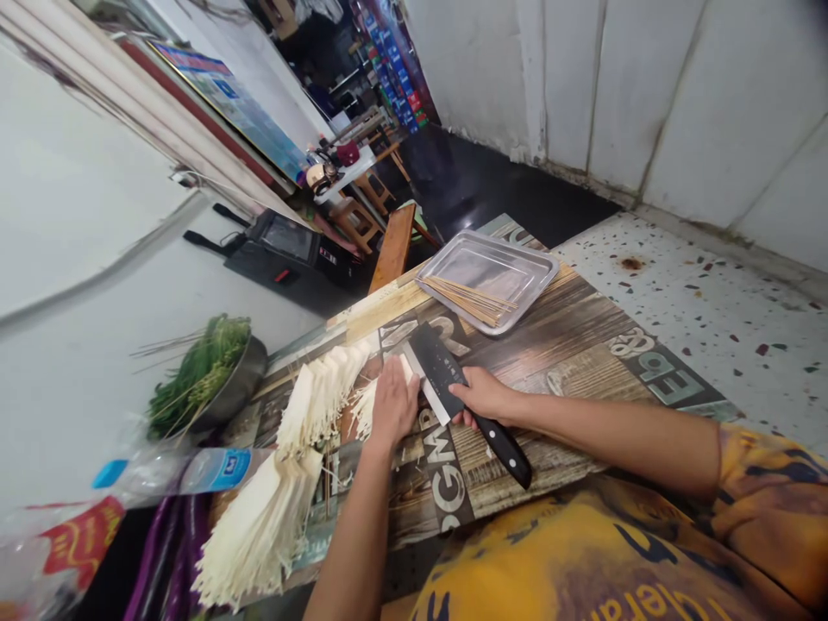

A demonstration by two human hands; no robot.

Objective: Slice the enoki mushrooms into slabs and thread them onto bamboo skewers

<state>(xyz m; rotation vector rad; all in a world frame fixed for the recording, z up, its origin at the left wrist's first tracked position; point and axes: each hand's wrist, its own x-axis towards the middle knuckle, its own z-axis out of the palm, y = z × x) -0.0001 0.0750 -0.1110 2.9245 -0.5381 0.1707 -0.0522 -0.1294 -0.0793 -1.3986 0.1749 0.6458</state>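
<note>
Cutting seems in hand: the left hand (pixel 394 404) lies flat over enoki mushrooms (pixel 364 409) on the table (pixel 569 345), left of the cleaver (pixel 435 360) gripped by the right hand (pixel 484 395), so any stroke calls for careful clearance.

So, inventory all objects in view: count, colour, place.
Front table: one, brown-grey, centre
Tray: one, silver, table's far end
Skewers: several, tan, in tray
Knife: one, black, centre
Enoki mushrooms: several bunches, white, table's left
Bowl: one, grey, left
Leafy greens: heap, green, in bowl
Bottle: one, clear, blue-capped, lower left
Eggplants: at least two, purple, below bottle
Plastic bag: one, clear and red, lower-left
Machine: one, black, beyond table
Bench: one, brown, beyond table
Stools: at least two, tan, background
Back table: one, white, background
Poster: one, mostly blue, upper left
Stacked items: several, mostly blue, top
Shirt: one, yellow and dark, lower right
Left hand: one, bare, on mushrooms
Right hand: one, bare, holding knife
</note>
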